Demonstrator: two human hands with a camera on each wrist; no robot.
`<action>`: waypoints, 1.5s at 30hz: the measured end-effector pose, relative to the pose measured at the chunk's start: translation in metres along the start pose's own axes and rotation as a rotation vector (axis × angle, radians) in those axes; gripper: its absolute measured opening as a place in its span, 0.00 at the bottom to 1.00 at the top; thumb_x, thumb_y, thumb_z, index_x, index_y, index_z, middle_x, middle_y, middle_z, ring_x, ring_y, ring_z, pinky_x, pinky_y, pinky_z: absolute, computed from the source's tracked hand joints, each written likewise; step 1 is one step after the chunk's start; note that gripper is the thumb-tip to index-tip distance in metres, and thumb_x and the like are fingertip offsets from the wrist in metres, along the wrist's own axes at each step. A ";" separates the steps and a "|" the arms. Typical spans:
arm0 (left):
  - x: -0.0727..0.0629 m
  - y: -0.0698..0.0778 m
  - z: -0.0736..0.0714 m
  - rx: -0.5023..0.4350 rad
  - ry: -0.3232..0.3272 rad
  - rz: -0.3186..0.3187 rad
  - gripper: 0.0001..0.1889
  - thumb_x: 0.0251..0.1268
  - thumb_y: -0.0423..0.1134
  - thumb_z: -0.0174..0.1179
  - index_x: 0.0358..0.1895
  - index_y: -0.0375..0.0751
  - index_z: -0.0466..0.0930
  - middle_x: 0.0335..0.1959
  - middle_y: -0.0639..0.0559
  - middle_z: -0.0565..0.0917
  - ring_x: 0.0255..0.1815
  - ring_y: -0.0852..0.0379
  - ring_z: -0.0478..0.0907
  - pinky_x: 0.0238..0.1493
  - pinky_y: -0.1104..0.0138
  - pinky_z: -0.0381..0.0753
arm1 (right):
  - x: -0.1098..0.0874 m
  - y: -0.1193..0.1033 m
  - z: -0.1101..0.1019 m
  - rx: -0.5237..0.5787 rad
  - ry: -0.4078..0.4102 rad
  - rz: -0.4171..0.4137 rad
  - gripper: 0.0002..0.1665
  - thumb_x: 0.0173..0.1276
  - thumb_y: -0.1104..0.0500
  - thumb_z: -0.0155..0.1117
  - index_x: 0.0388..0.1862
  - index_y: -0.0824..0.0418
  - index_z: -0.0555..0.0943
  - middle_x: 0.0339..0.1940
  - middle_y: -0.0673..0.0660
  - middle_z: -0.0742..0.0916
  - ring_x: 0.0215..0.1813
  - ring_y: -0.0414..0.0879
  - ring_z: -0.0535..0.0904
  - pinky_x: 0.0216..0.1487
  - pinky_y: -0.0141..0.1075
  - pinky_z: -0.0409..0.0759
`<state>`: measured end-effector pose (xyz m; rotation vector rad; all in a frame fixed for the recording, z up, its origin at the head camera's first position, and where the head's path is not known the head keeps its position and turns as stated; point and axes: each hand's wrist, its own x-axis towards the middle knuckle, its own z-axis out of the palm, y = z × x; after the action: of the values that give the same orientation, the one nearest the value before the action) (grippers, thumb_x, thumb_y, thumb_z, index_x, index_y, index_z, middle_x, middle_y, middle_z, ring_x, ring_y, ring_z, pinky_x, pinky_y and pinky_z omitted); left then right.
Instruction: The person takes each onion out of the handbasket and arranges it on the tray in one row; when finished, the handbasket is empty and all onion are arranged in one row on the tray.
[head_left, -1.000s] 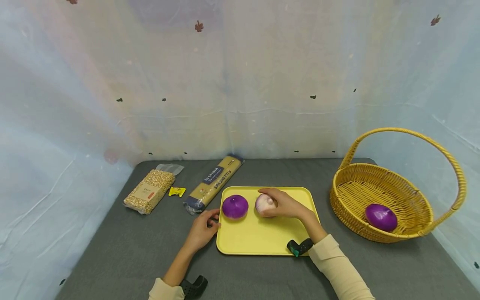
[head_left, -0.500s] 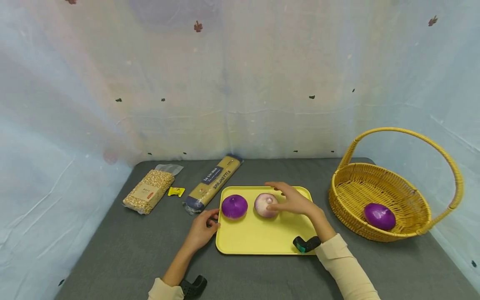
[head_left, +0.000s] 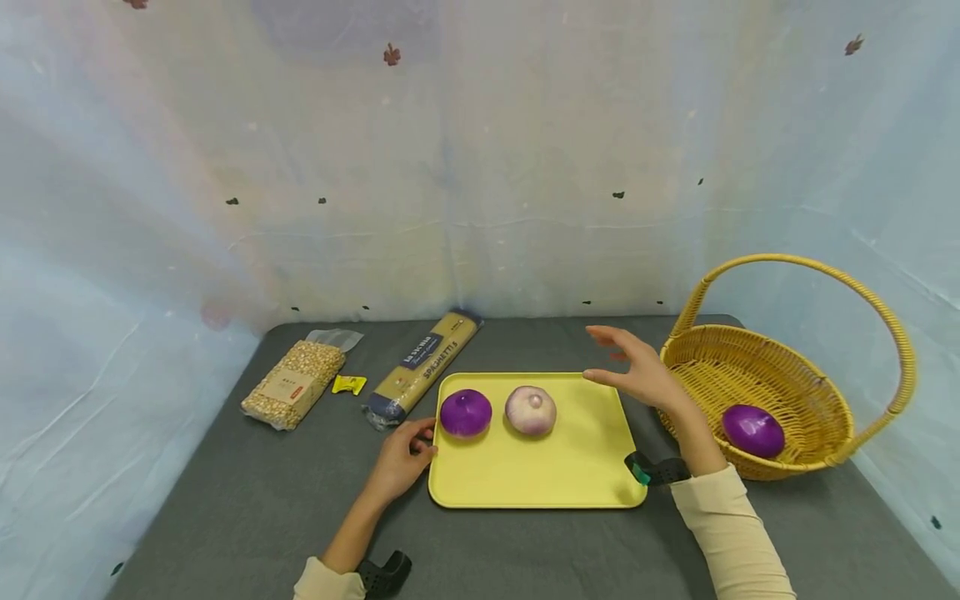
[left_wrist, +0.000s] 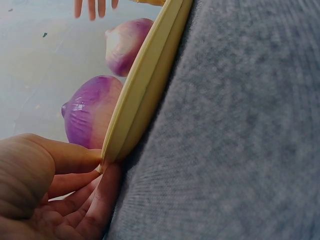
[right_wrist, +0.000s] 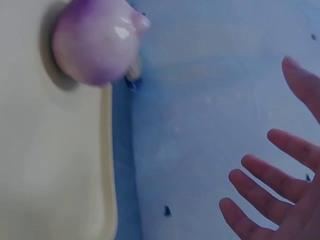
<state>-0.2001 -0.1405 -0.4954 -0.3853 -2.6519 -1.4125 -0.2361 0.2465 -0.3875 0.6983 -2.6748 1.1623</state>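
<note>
My left hand (head_left: 401,458) pinches the left rim of a yellow tray (head_left: 540,479). The left wrist view shows its thumb (left_wrist: 75,156) on the rim and fingers below. A purple onion (head_left: 467,413) sits on the tray near that hand. Beside it, to the right, rests a paler purple-white onion (head_left: 531,411), apart from both hands. My right hand (head_left: 641,371), fingers spread and holding nothing, is in the air over the tray's upper right corner, near the basket. In the right wrist view, a gap separates its fingers (right_wrist: 265,195) from the pale onion (right_wrist: 97,42).
A yellow wicker basket (head_left: 686,333) with a tall handle stands at the right, a glossy purple onion-like thing (head_left: 753,431) inside. Left of the tray lie a spaghetti packet (head_left: 423,367), a small yellow wrapped item (head_left: 348,383) and a clear bag of pale grains (head_left: 296,383).
My right hand has let go of the pale onion and moved right and up, away from it. The onion stays on the tray. My left hand keeps its place at the rim.
</note>
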 end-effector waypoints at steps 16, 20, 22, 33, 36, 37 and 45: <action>0.000 -0.001 -0.002 0.001 0.004 0.019 0.21 0.51 0.25 0.64 0.52 0.30 0.77 0.36 0.46 0.78 0.29 0.59 0.75 0.31 0.70 0.74 | -0.028 -0.015 -0.059 -0.066 0.205 0.096 0.37 0.60 0.62 0.67 0.68 0.59 0.66 0.61 0.62 0.74 0.58 0.50 0.70 0.53 0.24 0.69; 0.000 0.001 -0.004 -0.006 -0.002 0.013 0.21 0.52 0.25 0.64 0.52 0.30 0.77 0.36 0.46 0.78 0.30 0.59 0.75 0.31 0.70 0.73 | -0.035 -0.005 -0.067 -0.057 0.248 0.091 0.36 0.60 0.62 0.67 0.68 0.56 0.67 0.58 0.60 0.75 0.54 0.34 0.70 0.49 0.14 0.63; 0.000 0.001 -0.003 -0.002 -0.003 0.009 0.21 0.51 0.25 0.63 0.52 0.31 0.78 0.36 0.46 0.78 0.30 0.59 0.75 0.31 0.69 0.73 | -0.039 0.006 -0.070 -0.059 0.270 0.093 0.36 0.60 0.61 0.67 0.67 0.52 0.67 0.58 0.56 0.76 0.53 0.27 0.69 0.50 0.14 0.63; -0.001 0.001 -0.002 0.005 -0.008 0.006 0.20 0.51 0.25 0.63 0.52 0.31 0.78 0.36 0.46 0.78 0.29 0.60 0.74 0.30 0.70 0.73 | -0.063 0.032 -0.084 -0.090 0.330 0.188 0.35 0.61 0.58 0.66 0.67 0.54 0.67 0.58 0.45 0.73 0.55 0.26 0.67 0.48 0.14 0.65; -0.001 0.001 -0.002 0.002 -0.008 0.008 0.20 0.51 0.25 0.63 0.52 0.30 0.78 0.36 0.46 0.78 0.29 0.60 0.74 0.30 0.70 0.73 | -0.069 0.035 -0.088 -0.101 0.343 0.212 0.34 0.62 0.57 0.66 0.67 0.53 0.68 0.57 0.47 0.74 0.55 0.27 0.68 0.47 0.15 0.64; -0.001 0.001 -0.002 0.001 -0.009 0.009 0.20 0.51 0.25 0.63 0.52 0.30 0.78 0.36 0.46 0.78 0.29 0.59 0.74 0.30 0.70 0.73 | -0.070 0.036 -0.089 -0.107 0.343 0.219 0.34 0.62 0.57 0.66 0.67 0.54 0.68 0.57 0.49 0.74 0.54 0.27 0.67 0.47 0.14 0.64; -0.001 0.001 -0.001 0.010 -0.002 0.009 0.21 0.51 0.26 0.64 0.52 0.31 0.78 0.36 0.47 0.78 0.29 0.60 0.74 0.31 0.70 0.73 | -0.085 0.046 -0.094 -0.155 0.316 0.260 0.34 0.63 0.54 0.65 0.67 0.61 0.67 0.59 0.63 0.74 0.52 0.29 0.67 0.44 0.13 0.62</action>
<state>-0.1986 -0.1416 -0.4943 -0.3971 -2.6546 -1.3963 -0.1873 0.3722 -0.3792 0.1293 -2.5955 1.0031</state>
